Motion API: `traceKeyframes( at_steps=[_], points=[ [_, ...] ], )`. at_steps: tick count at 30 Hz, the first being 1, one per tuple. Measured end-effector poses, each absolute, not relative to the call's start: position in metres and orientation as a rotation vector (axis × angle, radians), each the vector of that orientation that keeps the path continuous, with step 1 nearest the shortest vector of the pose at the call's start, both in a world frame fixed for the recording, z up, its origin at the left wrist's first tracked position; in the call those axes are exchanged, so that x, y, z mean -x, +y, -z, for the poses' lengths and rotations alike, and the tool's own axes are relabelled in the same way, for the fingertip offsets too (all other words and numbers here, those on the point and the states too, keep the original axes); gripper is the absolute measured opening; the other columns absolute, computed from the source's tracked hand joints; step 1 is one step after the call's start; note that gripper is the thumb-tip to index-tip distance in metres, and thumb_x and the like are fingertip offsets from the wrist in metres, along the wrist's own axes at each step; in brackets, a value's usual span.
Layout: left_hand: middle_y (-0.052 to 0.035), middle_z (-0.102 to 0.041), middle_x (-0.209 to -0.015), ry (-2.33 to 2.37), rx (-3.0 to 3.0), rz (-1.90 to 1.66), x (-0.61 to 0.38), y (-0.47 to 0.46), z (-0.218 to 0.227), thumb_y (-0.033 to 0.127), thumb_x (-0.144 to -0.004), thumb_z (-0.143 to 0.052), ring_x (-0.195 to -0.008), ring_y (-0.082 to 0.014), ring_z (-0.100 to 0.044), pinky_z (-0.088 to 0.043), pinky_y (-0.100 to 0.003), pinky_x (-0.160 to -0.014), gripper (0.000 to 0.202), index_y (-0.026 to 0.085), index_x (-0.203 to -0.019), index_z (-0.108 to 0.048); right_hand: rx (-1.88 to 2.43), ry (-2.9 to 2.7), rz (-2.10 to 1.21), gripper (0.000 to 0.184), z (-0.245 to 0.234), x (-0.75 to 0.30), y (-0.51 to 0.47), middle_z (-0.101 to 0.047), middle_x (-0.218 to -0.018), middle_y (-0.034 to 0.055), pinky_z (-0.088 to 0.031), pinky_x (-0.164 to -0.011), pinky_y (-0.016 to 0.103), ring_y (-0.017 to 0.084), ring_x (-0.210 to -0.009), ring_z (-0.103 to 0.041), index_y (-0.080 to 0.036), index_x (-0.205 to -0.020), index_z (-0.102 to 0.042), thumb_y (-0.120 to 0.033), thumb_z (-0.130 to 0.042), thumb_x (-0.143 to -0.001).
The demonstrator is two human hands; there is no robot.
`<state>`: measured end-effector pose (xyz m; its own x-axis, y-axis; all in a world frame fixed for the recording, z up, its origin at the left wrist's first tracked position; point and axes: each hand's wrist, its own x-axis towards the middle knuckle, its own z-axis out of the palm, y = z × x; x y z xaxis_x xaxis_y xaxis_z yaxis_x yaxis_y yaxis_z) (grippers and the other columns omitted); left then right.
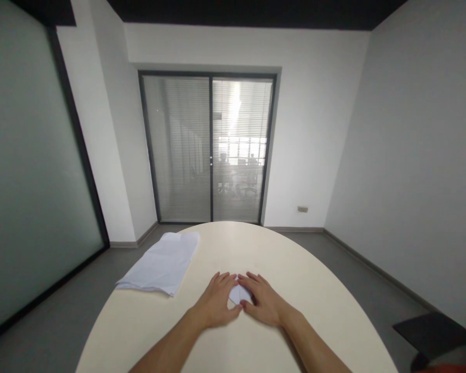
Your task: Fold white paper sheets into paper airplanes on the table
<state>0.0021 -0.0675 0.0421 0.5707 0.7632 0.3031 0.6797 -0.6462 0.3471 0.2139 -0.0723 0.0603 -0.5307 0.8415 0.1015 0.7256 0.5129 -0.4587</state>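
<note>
A small piece of folded white paper (239, 293) lies on the round table between my two hands, with a crease line down its middle. My left hand (218, 300) rests palm down at its left side, its fingers stretched forward and its thumb at the near edge. On the right side my right hand (262, 300) lies in the same way, fingers extended over the paper's edge. The two thumbs nearly meet at the near corner. Part of the folded paper is hidden under the fingers.
A stack of white paper sheets (163, 263) lies at the left on the pale round table (233, 243), reaching its edge. A dark chair (438, 334) stands at the lower right. Beyond the table is a glass door with blinds (178, 155).
</note>
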Motion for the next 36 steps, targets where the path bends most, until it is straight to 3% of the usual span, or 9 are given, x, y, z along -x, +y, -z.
traceKeyframes(
  at_steps=[15,22,31,36],
  points=[
    [-0.0095,-0.056,-0.14,1.259,-2.609,-0.793,-0.003,-0.059,-0.026,0.04,-0.09,-0.06,-0.132,-0.0305,-0.047,-0.029,-0.054,-0.114,0.036,0.022,-0.121,-0.062,1.334,-2.441,-0.381,0.05,-0.058,-0.21,-0.07,-0.045,-0.151,0.0053,-0.024,-0.116,0.058,0.035,-0.144,-0.031,-0.028,-0.144,-0.048,-0.041,-0.044,-0.096],
    [-0.0102,-0.066,-0.12,1.21,-2.465,-1.0,-0.003,-0.052,-0.022,0.03,-0.081,-0.071,-0.116,-0.029,-0.058,-0.042,-0.048,-0.104,0.035,0.02,-0.113,-0.062,1.277,-2.319,-0.283,0.047,-0.051,-0.208,-0.067,-0.058,-0.139,0.0128,-0.03,-0.116,0.052,0.031,-0.133,-0.047,-0.018,-0.134,-0.059,-0.033,-0.056,-0.089],
    [-0.0099,-0.064,-0.123,1.232,-2.355,-1.129,-0.005,-0.048,-0.023,0.029,-0.077,-0.073,-0.112,-0.0287,-0.059,-0.045,-0.047,-0.1,0.054,0.022,-0.127,-0.054,1.066,-2.138,-0.352,0.058,-0.046,-0.205,-0.062,-0.058,-0.136,0.0109,-0.041,-0.109,0.044,0.025,-0.123,-0.055,-0.021,-0.138,-0.05,-0.017,-0.061,-0.081],
    [-0.006,-0.067,-0.108,1.264,-2.333,-1.213,-0.005,-0.047,-0.034,0.019,-0.083,-0.064,-0.095,-0.0229,-0.062,-0.049,-0.04,-0.088,0.044,0.022,-0.125,-0.054,0.991,-2.096,-0.278,0.052,-0.05,-0.205,-0.061,-0.059,-0.132,0.0089,-0.045,-0.106,0.041,0.023,-0.12,-0.056,-0.025,-0.137,-0.05,-0.015,-0.058,-0.086]
  ],
)
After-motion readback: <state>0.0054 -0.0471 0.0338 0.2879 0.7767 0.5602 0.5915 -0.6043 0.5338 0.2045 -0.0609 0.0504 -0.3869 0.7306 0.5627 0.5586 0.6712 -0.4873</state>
